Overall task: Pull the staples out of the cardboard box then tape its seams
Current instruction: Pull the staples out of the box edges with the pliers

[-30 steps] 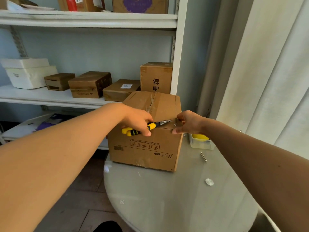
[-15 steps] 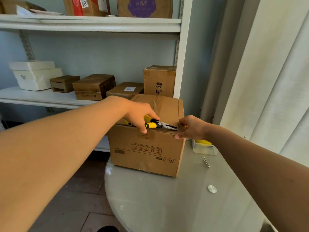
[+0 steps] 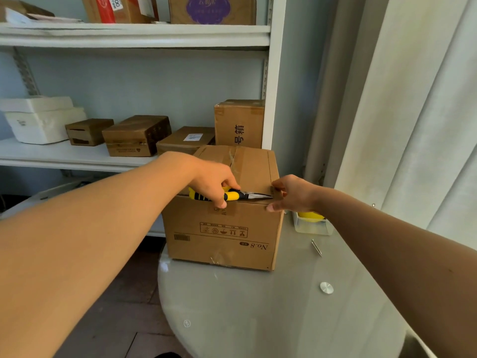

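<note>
Box [image 3: 224, 228] sits on bench [image 3: 271, 319]. Left hand [image 3: 216, 180] grips pliers [image 3: 232, 195], nose laid along the top front edge, apparently seeking a staple. Right hand [image 3: 291, 193] clasps the corner, evidently steadying the box.

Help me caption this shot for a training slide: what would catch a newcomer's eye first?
Two bare arms reaching in toward the cardboard box on the round glass table. The left hand grips yellow-and-black pliers whose nose points along the box's top front edge, toward the right hand gripping the box's upper right corner. Right of the box, a loose nail lies on the glass before a small clear tub.
</note>
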Action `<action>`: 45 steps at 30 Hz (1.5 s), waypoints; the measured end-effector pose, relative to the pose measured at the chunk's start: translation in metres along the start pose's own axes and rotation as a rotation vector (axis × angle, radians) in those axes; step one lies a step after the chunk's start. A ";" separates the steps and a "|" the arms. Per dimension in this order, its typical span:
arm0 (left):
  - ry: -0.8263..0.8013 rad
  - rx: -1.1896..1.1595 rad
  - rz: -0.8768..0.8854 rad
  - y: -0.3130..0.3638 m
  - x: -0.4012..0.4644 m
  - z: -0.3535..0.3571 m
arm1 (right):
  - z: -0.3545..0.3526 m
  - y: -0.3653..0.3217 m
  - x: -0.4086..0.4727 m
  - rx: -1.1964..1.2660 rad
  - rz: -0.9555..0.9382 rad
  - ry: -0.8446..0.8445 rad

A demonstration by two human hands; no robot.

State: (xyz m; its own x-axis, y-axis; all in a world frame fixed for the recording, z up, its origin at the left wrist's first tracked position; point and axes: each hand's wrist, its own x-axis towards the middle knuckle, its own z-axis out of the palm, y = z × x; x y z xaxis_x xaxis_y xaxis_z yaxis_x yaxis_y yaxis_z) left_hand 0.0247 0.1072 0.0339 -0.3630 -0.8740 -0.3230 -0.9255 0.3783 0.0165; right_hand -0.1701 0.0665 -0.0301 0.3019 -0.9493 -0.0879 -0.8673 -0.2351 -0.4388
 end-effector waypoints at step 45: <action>0.343 0.367 -0.075 0.003 0.014 0.039 | -0.006 -0.006 -0.009 -0.041 -0.006 -0.023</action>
State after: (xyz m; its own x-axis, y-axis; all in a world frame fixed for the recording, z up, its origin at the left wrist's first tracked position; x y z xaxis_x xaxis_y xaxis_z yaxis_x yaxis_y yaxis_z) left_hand 0.0206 0.1083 -0.0077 -0.3684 -0.9294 0.0197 -0.8739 0.3390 -0.3483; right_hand -0.1697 0.0753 -0.0216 0.3158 -0.9429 -0.1058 -0.8806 -0.2497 -0.4026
